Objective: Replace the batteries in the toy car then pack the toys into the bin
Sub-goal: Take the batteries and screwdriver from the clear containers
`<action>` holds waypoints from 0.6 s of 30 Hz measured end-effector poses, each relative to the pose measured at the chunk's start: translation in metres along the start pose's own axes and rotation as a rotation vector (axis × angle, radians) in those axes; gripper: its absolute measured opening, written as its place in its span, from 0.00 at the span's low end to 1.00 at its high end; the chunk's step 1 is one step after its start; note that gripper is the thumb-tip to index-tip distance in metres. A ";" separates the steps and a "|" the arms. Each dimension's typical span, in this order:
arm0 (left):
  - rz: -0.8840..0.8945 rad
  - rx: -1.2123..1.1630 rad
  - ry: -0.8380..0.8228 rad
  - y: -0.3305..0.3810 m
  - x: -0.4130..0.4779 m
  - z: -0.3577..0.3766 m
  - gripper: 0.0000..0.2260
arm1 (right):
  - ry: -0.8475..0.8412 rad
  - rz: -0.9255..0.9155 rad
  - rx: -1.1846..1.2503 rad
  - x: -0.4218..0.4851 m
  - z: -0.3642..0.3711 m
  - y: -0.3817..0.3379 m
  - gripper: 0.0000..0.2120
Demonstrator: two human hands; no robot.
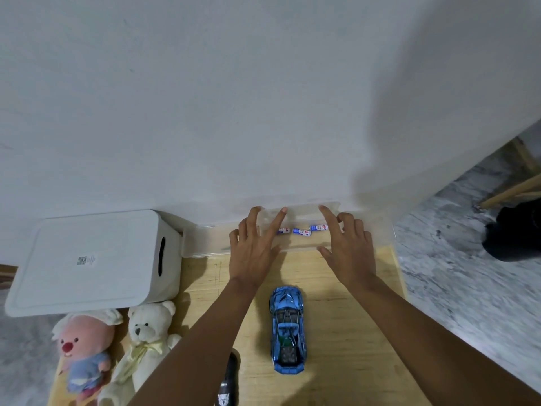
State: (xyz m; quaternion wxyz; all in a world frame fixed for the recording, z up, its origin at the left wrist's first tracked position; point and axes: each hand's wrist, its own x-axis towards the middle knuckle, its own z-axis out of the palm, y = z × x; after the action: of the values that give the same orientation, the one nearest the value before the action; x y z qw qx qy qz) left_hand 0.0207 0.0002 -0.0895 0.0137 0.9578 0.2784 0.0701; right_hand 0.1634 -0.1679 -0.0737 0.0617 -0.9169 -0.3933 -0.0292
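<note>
A small clear plastic box (300,214) lies at the far edge of the wooden board, against the wall, with three blue-and-white batteries (302,231) inside. My left hand (254,250) grips its left end, index finger laid over the top and thumb at the front edge. My right hand (349,249) grips the right end the same way. The blue toy car (288,326) stands on the board between my forearms, wheels down. A white lidded bin (87,259) sits at the left. A pink plush (83,347) and a white teddy bear (149,332) lie in front of it.
A longer clear tray (202,241) runs along the wall under the small box. A black object (229,379) lies on the wooden board (345,332) by my left forearm. Marble floor and a dark object (512,235) are at the right.
</note>
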 end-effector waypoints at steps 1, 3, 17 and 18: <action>-0.008 -0.010 -0.006 0.000 0.000 0.000 0.46 | -0.001 0.005 0.005 0.000 0.000 0.000 0.48; -0.008 -0.032 -0.004 -0.001 -0.001 -0.001 0.44 | 0.003 0.013 0.019 -0.001 0.001 0.000 0.49; -0.052 -0.056 -0.050 0.001 -0.001 0.000 0.48 | -0.307 -0.118 0.153 0.034 -0.005 -0.002 0.14; -0.054 -0.067 -0.053 0.001 -0.001 0.000 0.48 | -0.392 -0.125 0.084 0.042 -0.005 -0.005 0.16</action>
State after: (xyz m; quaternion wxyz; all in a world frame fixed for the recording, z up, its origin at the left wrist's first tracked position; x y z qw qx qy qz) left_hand 0.0205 -0.0012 -0.0893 0.0548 0.9505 0.3011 0.0538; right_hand 0.1889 -0.1354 -0.0642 0.0204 -0.8753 -0.4549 0.1624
